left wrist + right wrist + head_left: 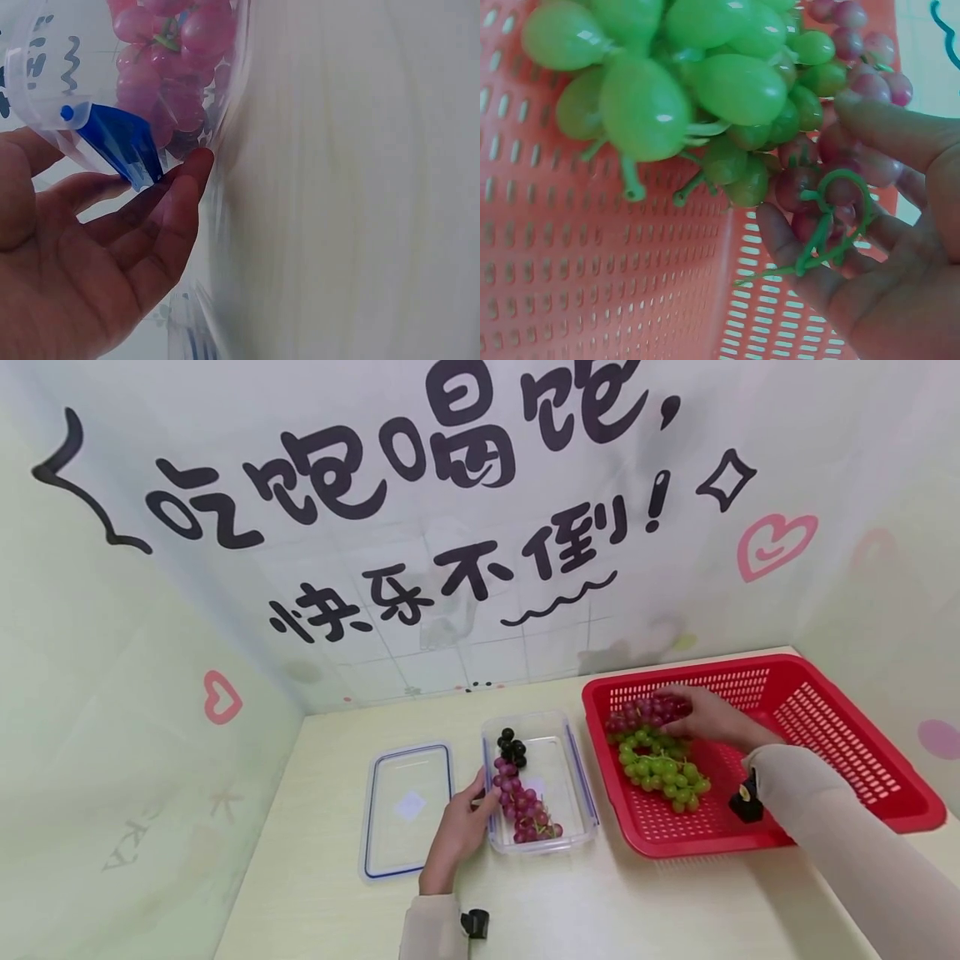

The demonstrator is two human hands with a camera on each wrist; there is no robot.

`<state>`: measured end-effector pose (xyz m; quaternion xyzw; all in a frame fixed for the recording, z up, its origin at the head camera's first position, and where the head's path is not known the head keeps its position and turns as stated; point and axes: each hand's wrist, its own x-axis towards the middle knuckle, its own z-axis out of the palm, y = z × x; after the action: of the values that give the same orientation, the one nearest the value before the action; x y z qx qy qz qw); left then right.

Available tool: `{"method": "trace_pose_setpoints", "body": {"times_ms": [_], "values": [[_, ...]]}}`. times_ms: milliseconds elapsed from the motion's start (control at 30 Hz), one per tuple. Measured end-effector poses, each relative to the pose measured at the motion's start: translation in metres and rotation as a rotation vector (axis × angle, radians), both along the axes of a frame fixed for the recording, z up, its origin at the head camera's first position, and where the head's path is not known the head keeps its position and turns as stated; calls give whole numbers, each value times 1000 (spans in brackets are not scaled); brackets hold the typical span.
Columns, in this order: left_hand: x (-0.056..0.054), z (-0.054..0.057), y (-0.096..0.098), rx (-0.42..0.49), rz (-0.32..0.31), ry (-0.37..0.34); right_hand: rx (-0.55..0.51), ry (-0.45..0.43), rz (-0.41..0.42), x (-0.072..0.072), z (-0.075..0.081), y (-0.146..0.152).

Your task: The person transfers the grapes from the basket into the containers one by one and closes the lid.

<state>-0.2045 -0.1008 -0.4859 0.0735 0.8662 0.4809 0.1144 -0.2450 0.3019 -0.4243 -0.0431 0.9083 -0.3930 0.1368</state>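
My left hand (461, 828) holds the left side of a clear plastic food box (573, 814), thumb at the rim and fingers by a blue latch (124, 142). In the box lie a small bunch of black grapes (512, 748) and a bunch of red grapes (525, 806). Inside the red basket (720, 837), my right hand (708, 714) grips another bunch of red grapes (637, 714), its fingers curled round it in the right wrist view, beside a curly green stem (866, 206). Green grapes (663, 772) lie in front of that bunch, in the basket's left part.
A clear lid with a blue seal (408, 810) lies flat on the pale table (322, 827), left of the box. Behind the table stands a wall (480, 652) with black lettering. The basket's raised rim stands close to the box's right side.
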Motion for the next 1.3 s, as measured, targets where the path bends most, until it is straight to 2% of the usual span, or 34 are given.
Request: {"method": "trace_pose_setpoints", "body": {"times_ms": [167, 333, 500, 733, 1067, 1300], "values": [[0, 0, -2, -5, -7, -2, 125, 117, 5, -2, -5, -2], [1, 2, -2, -5, -17, 5, 108, 143, -36, -3, -1, -1], [4, 1, -3, -12, -5, -11, 65, 124, -77, 1, 3, -2], [-1, 1, 1, -1, -8, 2, 5, 102, -158, 1, 13, 1], [1, -1, -1, -2, -3, -7, -98, 17, -186, 7, 18, -5], [0, 1, 0, 1, 4, -5, -208, -10, -197, 6, 29, -13]]}}
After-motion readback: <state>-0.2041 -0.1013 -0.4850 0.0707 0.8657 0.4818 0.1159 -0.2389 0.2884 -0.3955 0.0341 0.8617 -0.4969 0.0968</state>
